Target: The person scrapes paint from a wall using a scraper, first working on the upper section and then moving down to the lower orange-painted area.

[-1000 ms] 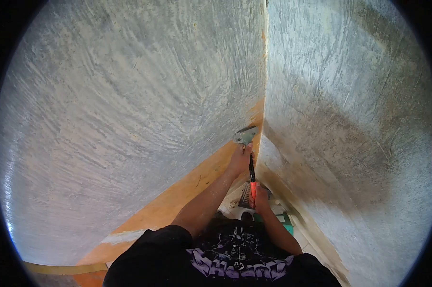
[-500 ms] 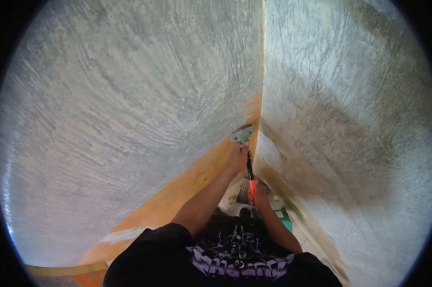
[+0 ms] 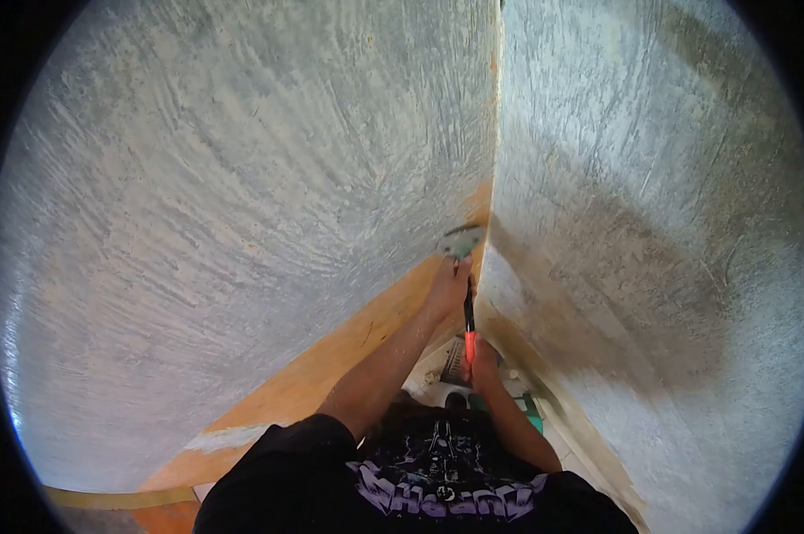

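Note:
A long-handled scraper [image 3: 470,307] with a grey-green head, a black shaft and a red-orange grip rests against the left wall [image 3: 242,205] close to the corner. Its head touches the wall where grey coating meets an orange strip [image 3: 331,356]. My left hand [image 3: 451,280] is closed around the upper shaft, just below the head. Lower down, my right hand [image 3: 482,363] is wrapped round the red-orange grip. The blade edge is partly blurred.
The right wall [image 3: 633,222], grey and streaked, meets the left wall at a vertical corner. On the floor below are a dark ridged tray [image 3: 453,360] and a green object [image 3: 533,409], partly hidden by my right arm. A yellowish strip [image 3: 121,500] shows at lower left.
The scraper head has moved slightly up and right, closer to the corner, and its angle has changed. My left hand has shifted with it; my right hand is nearly in the same place.

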`<move>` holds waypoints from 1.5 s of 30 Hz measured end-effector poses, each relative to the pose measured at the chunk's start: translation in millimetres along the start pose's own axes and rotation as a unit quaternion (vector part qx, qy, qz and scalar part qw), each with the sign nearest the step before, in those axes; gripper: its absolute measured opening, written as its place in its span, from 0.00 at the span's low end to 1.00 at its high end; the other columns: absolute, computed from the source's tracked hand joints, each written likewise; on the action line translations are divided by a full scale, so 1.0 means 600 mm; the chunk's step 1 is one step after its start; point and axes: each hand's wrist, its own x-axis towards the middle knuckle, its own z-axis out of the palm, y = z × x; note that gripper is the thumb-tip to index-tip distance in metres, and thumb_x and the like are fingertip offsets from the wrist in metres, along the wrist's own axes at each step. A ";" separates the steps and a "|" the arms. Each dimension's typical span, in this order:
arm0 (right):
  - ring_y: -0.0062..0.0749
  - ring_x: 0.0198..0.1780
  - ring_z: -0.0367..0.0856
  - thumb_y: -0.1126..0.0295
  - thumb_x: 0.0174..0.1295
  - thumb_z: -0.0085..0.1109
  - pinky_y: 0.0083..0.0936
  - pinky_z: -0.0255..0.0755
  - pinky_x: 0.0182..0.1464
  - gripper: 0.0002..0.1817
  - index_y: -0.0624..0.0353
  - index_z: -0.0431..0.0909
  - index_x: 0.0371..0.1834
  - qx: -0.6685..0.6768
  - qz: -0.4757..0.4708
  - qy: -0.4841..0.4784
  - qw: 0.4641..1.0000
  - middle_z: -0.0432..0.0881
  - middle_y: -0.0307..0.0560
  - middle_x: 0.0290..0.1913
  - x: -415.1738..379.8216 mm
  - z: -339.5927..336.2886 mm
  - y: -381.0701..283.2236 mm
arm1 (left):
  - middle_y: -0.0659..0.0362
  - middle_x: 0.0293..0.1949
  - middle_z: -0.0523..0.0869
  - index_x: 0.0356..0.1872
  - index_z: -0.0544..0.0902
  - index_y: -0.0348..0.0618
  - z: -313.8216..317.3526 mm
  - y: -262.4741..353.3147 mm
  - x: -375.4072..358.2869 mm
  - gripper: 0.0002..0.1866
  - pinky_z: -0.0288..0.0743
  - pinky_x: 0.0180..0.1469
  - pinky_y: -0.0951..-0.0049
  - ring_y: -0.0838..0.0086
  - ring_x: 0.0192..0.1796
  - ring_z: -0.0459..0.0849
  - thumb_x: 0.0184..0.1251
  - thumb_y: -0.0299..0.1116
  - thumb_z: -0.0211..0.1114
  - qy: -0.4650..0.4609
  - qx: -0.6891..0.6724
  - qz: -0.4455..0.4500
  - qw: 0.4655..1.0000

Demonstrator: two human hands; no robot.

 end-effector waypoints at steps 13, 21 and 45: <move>0.24 0.10 0.62 0.38 0.75 0.36 0.23 0.55 0.14 0.32 0.55 0.69 0.25 -0.008 0.014 0.020 1.000 0.65 0.36 0.13 0.000 -0.011 0.009 | 0.56 0.27 0.81 0.47 0.72 0.36 -0.003 0.023 0.001 0.19 0.78 0.31 0.68 0.72 0.26 0.82 0.80 0.47 0.53 -0.022 0.024 -0.031 0.999; 0.23 0.11 0.62 0.36 0.74 0.35 0.24 0.55 0.14 0.33 0.54 0.69 0.25 0.018 -0.007 -0.014 1.000 0.65 0.36 0.13 0.002 0.007 -0.006 | 0.58 0.24 0.79 0.50 0.71 0.39 -0.001 0.031 0.014 0.18 0.76 0.29 0.70 0.72 0.24 0.81 0.80 0.46 0.52 -0.025 0.022 0.015 0.999; 0.21 0.16 0.68 0.42 0.76 0.42 0.23 0.62 0.18 0.31 0.58 0.73 0.25 -0.186 -0.011 -0.027 0.982 0.68 0.37 0.16 -0.019 -0.047 0.040 | 0.56 0.30 0.83 0.51 0.74 0.35 -0.043 -0.028 -0.103 0.21 0.81 0.32 0.70 0.71 0.30 0.85 0.80 0.47 0.51 0.071 -0.035 -0.030 0.996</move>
